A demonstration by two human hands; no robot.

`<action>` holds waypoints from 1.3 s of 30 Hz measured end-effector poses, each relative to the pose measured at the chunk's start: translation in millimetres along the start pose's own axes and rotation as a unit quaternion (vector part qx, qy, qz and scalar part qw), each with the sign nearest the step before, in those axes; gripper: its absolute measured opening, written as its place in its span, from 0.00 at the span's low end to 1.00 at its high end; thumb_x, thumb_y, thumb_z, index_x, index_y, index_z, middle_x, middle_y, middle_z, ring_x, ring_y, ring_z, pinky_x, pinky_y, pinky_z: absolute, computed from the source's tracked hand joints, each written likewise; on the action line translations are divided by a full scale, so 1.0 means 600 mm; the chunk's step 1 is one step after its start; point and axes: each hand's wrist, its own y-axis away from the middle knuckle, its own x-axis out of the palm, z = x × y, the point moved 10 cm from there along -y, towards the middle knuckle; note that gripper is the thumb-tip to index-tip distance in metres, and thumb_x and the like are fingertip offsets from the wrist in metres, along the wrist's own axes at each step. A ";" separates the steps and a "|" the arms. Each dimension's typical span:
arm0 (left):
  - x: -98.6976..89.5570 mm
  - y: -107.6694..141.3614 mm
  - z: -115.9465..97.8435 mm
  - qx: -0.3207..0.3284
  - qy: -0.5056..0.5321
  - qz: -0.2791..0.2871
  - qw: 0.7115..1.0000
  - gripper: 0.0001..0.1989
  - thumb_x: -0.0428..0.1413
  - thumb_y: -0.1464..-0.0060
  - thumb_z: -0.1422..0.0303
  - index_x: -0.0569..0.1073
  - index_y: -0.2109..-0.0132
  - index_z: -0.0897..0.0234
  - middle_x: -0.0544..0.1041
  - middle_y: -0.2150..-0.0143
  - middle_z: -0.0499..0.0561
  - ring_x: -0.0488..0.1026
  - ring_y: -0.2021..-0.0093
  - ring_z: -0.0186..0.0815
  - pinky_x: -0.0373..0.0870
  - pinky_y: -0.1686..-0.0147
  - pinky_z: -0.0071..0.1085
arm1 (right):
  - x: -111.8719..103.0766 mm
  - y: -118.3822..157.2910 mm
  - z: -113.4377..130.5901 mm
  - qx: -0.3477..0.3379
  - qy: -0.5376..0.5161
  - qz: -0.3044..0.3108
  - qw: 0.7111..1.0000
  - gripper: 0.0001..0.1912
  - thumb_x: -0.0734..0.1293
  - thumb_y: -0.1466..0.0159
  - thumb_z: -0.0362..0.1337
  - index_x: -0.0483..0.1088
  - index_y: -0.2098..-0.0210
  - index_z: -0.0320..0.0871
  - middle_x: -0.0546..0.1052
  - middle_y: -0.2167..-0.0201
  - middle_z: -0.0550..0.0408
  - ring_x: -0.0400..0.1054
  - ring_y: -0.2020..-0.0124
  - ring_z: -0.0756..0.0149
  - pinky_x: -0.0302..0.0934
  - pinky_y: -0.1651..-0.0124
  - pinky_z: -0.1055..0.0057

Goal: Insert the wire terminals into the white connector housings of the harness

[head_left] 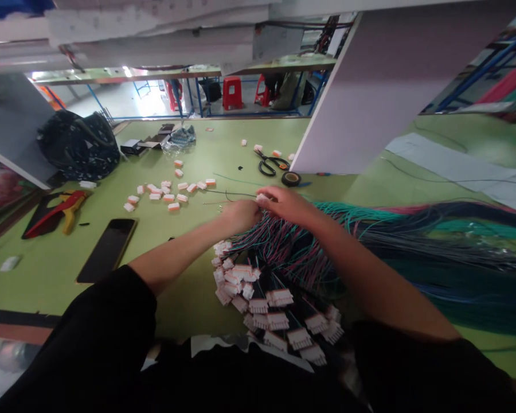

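Observation:
My right hand is closed on a small white connector housing, pinched at the fingertips. My left hand meets it from the left with its fingers curled in; what they grip is hidden, though thin wires run close by. Beneath both hands spreads a bundle of green, pink and dark wires, stretching away to the right. Many wires end in white connectors, heaped in front of my body. Loose white and orange connector housings lie scattered left of my hands.
Black scissors and a roll of black tape lie beyond my hands, near a white upright panel. To the left are a phone, red and yellow pliers and a dark patterned bag. A shelf edge crosses overhead.

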 end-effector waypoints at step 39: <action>0.069 0.032 0.071 -0.188 0.504 0.031 0.843 0.06 0.52 0.46 0.80 0.73 0.68 0.70 0.70 0.80 0.43 0.63 0.84 0.21 0.65 0.81 0.21 | -0.057 -0.066 -0.210 0.060 0.074 -0.068 0.993 0.24 0.60 0.44 0.31 0.66 0.47 0.39 0.78 0.59 0.46 0.71 0.58 0.60 0.63 0.52 0.60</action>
